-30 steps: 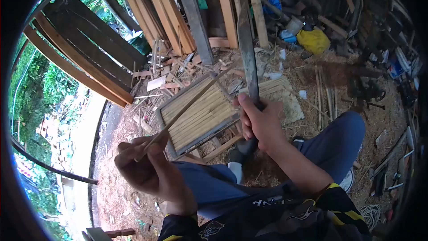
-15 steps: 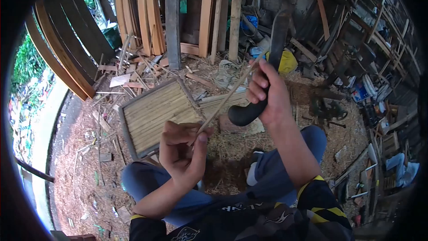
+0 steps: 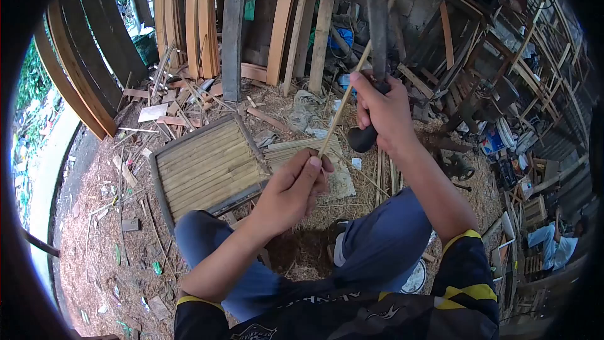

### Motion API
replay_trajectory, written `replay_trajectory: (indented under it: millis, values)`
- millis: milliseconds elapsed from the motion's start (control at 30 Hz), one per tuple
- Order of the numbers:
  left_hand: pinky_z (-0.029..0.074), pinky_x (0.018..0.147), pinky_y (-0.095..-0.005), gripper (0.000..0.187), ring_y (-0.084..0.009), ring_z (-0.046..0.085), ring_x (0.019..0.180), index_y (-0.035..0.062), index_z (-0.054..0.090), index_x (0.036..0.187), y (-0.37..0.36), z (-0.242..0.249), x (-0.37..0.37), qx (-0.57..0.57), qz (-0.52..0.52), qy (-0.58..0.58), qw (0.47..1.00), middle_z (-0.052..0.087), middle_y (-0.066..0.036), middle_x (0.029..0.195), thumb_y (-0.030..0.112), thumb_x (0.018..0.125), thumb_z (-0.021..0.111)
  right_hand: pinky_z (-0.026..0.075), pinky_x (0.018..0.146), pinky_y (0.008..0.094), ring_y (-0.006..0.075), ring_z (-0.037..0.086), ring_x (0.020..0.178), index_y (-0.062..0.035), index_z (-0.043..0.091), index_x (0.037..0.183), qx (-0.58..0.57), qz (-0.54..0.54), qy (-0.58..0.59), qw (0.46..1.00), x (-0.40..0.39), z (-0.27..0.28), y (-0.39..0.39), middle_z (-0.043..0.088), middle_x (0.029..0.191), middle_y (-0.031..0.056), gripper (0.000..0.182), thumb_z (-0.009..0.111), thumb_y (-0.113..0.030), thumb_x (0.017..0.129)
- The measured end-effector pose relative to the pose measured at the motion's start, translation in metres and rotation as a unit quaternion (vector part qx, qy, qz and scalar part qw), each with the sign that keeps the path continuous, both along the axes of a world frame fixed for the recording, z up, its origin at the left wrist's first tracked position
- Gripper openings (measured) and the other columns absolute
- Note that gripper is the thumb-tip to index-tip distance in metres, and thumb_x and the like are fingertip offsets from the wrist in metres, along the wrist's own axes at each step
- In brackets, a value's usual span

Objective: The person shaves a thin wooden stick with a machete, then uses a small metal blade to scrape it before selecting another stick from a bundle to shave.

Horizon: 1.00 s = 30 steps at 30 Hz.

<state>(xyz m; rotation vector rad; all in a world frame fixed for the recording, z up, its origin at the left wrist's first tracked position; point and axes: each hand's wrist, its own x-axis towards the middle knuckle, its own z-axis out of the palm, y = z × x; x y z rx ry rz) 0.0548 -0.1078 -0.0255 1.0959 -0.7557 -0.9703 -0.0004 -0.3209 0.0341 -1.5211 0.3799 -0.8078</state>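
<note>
A thin bamboo stick (image 3: 340,111) runs diagonally upward in front of me. My left hand (image 3: 290,187) pinches its lower end between thumb and fingers. My right hand (image 3: 391,113) grips the black handle of a machete (image 3: 377,22), its dark blade pointing up and away. The right thumb presses along the stick, which crosses close beside the blade. Whether the blade edge touches the stick cannot be made out. Below my left hand, to its left, lies a framed panel of bamboo slats (image 3: 207,167). Several thin strips (image 3: 299,152) lie behind that hand.
Long planks (image 3: 201,22) lean at the back left, with wood scraps (image 3: 173,113) at their feet. Shavings cover the floor (image 3: 104,233). Piled lumber and clutter (image 3: 497,88) fill the right side. A person (image 3: 553,239) is at the far right.
Both hands have shifted: the left moved right and up, the right slightly right. The stick stands steeper, reaching farther past the right hand, and the machete is higher. The view has turned slightly right.
</note>
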Motion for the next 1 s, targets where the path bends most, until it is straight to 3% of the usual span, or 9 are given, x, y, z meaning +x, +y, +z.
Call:
replay_trajectory:
  millis: [100, 200, 267, 300, 333, 467, 600, 800, 1000]
  values:
    - [0.036, 0.048, -0.0245, 0.020, -0.0065, 0.037, 0.052, 0.0067, 0.049, 0.104, -0.026, -0.016, 0.002, -0.045, 0.009, 0.060, 0.997, 0.041, 0.003, 0.072, 0.023, 0.112, 0.041, 0.036, 0.041, 0.0261, 0.0079, 0.044, 0.040, -0.0020, 0.062, 0.088, -0.052, 0.011, 0.013, 0.999, 0.013, -0.004, -0.016, 0.052, 0.059, -0.0019, 0.031, 0.072, -0.030, 0.097]
    - [0.030, 0.046, -0.0251, 0.021, -0.0065, 0.031, 0.051, 0.0082, 0.050, 0.106, -0.038, -0.012, 0.013, -0.047, 0.008, 0.131, 0.990, 0.034, 0.004, 0.070, 0.025, 0.112, 0.040, 0.040, 0.045, 0.0303, 0.0116, 0.050, 0.044, -0.0023, 0.062, 0.087, -0.119, 0.035, 0.068, 0.990, 0.016, -0.015, -0.033, 0.052, 0.058, 0.0006, 0.038, 0.064, -0.038, 0.101]
    - [0.025, 0.045, -0.0255, 0.022, -0.0064, 0.027, 0.051, 0.0089, 0.050, 0.107, -0.045, -0.010, 0.022, -0.047, 0.009, 0.170, 0.984, 0.030, 0.005, 0.068, 0.027, 0.112, 0.039, 0.043, 0.050, 0.0348, 0.0165, 0.055, 0.050, -0.0028, 0.062, 0.087, -0.245, 0.001, 0.089, 0.965, 0.022, -0.036, -0.046, 0.052, 0.058, 0.0041, 0.040, 0.060, -0.039, 0.102]
    - [0.023, 0.044, -0.0258, 0.022, -0.0063, 0.025, 0.050, 0.0091, 0.050, 0.107, -0.048, -0.011, 0.028, -0.055, 0.016, 0.181, 0.982, 0.029, 0.005, 0.068, 0.027, 0.112, 0.039, 0.044, 0.052, 0.0370, 0.0190, 0.057, 0.052, -0.0030, 0.063, 0.087, -0.306, -0.015, 0.100, 0.947, 0.023, -0.042, -0.047, 0.052, 0.058, 0.0059, 0.041, 0.058, -0.040, 0.103]
    - [0.020, 0.044, -0.0261, 0.022, -0.0063, 0.023, 0.050, 0.0094, 0.050, 0.107, -0.050, -0.012, 0.033, -0.059, 0.022, 0.191, 0.980, 0.028, 0.005, 0.067, 0.027, 0.111, 0.039, 0.046, 0.057, 0.0434, 0.0291, 0.063, 0.061, -0.0045, 0.061, 0.087, -0.429, -0.045, 0.093, 0.897, 0.020, -0.045, -0.048, 0.054, 0.061, 0.0119, 0.040, 0.061, -0.042, 0.101]
    - [0.021, 0.045, -0.0264, 0.023, -0.0058, 0.026, 0.049, 0.0100, 0.051, 0.104, -0.058, -0.015, 0.046, -0.073, 0.028, 0.219, 0.973, 0.031, 0.005, 0.068, 0.028, 0.112, 0.039, 0.045, 0.056, 0.0431, 0.0361, 0.062, 0.064, -0.0062, 0.060, 0.090, -0.613, -0.015, 0.102, 0.784, 0.019, -0.044, -0.054, 0.062, 0.072, 0.0115, 0.054, 0.063, -0.060, 0.093]
    - [0.021, 0.044, -0.0265, 0.022, -0.0058, 0.027, 0.048, 0.0098, 0.051, 0.104, -0.068, -0.027, 0.053, -0.073, 0.050, 0.228, 0.970, 0.033, 0.005, 0.067, 0.027, 0.112, 0.040, 0.048, 0.056, 0.0441, 0.0338, 0.065, 0.064, -0.0085, 0.060, 0.096, -0.652, 0.020, 0.135, 0.746, 0.021, -0.055, -0.050, 0.062, 0.071, 0.0099, 0.054, 0.063, -0.063, 0.091]
    - [0.027, 0.043, -0.0237, 0.020, -0.0043, 0.032, 0.049, 0.0087, 0.050, 0.101, -0.074, -0.032, 0.046, -0.047, 0.089, 0.169, 0.981, 0.041, 0.004, 0.066, 0.023, 0.112, 0.041, 0.049, 0.054, 0.0443, 0.0332, 0.066, 0.059, -0.0082, 0.058, 0.084, -0.665, 0.026, 0.153, 0.730, 0.023, -0.051, -0.049, 0.062, 0.066, 0.0092, 0.060, 0.063, -0.068, 0.088]
    - [0.028, 0.042, -0.0214, 0.022, -0.0027, 0.031, 0.048, 0.0084, 0.049, 0.099, -0.079, -0.035, 0.030, -0.069, 0.088, 0.112, 0.987, 0.037, 0.005, 0.064, 0.023, 0.113, 0.039, 0.050, 0.055, 0.0438, 0.0350, 0.065, 0.059, -0.0092, 0.062, 0.084, -0.684, -0.016, 0.137, 0.716, 0.016, -0.052, -0.066, 0.061, 0.064, 0.0102, 0.057, 0.063, -0.066, 0.089]
